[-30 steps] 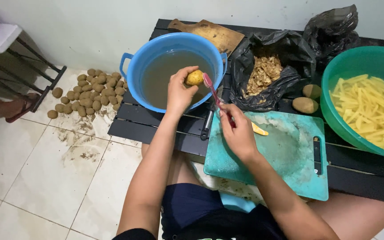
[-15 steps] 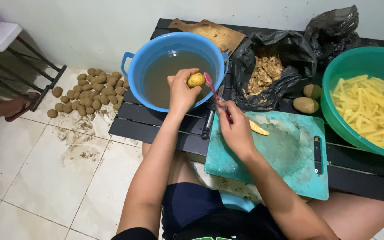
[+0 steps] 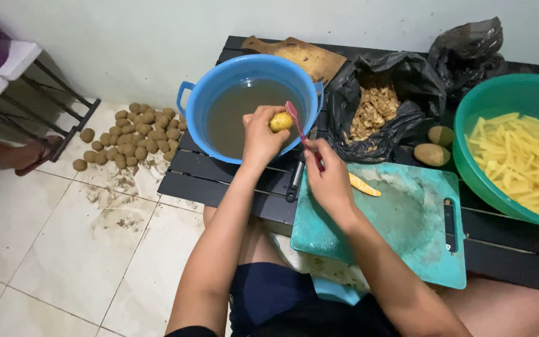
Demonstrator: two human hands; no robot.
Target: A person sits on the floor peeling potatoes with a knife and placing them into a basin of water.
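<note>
Left hand grips a small peeled potato between thumb and curled fingers, holding it above the near rim of the blue basin. Basin contains murky brown water. Right hand is closed around the handle of a red peeler; the tool's head sits just beside the potato, though contact cannot be confirmed.

Right wrist lies over the teal cutting board, which rests on the black slatted table and overhangs its near edge. One yellow potato piece lies on the board just beside the right hand. A knife with dark handle lies on the table between basin and board.

Behind the board, an open black plastic bag holds brown peelings. Two unpeeled potatoes sit near the bag, next to a green basin filled with cut potato sticks. A wooden cutting board lies at the table's far edge.

On the tiled floor to the left, a heap of dirty potatoes rests against the wall, with soil smears nearby. Another person's foot in a sandal shows at the left edge.
</note>
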